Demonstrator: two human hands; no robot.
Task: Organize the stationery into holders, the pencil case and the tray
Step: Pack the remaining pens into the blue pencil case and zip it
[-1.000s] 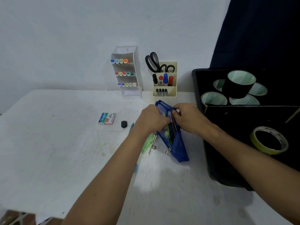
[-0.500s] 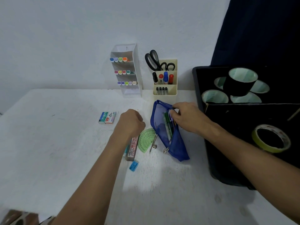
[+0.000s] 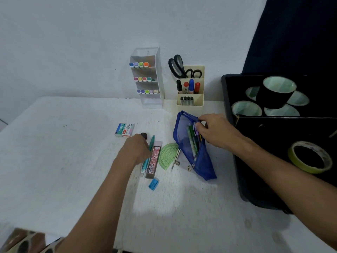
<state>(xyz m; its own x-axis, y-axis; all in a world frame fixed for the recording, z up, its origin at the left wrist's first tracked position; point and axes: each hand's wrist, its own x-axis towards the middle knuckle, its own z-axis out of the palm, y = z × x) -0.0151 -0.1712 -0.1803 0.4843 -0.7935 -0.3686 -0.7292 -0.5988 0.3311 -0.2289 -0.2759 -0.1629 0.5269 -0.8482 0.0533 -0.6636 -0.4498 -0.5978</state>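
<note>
**Teal pen to be lifted while the case mouth is held open**

Nearest the viewer, a small blue sharpener [image 3: 153, 184] lies loose on the white table [image 3: 54, 152], just below the row of items; it is best left alone until the longer pieces are stowed. Above it, the left hand [image 3: 135, 151] is lowered onto the teal pen [image 3: 148, 156], fingers curled down over the barrel; whether the pen is already pinched cannot be told, since the fingertips are hidden. A clean grip should be taken at mid-barrel, so that the pink lead case [image 3: 153, 162] touching it alongside is not dragged. A black eraser [image 3: 144, 135] sits just beyond the knuckles, and the green protractor [image 3: 168, 155] and a metal compass [image 3: 176, 157] lie just to the right, near the case.

Further right, the blue pencil case [image 3: 198, 161] rests on the table with pens already inside. Its upper edge is pinched by the right hand [image 3: 214, 130], thumb and fingers pressed together on the rim. The mouth should be kept wide and the pen fed in lengthwise, parallel to the pens inside.

A staples box [image 3: 125, 130] waits further back. At the wall stand the marker holder [image 3: 147, 79] and the beige holder [image 3: 191, 88], already filled; the black tray [image 3: 237, 161] lies to the right.
</note>
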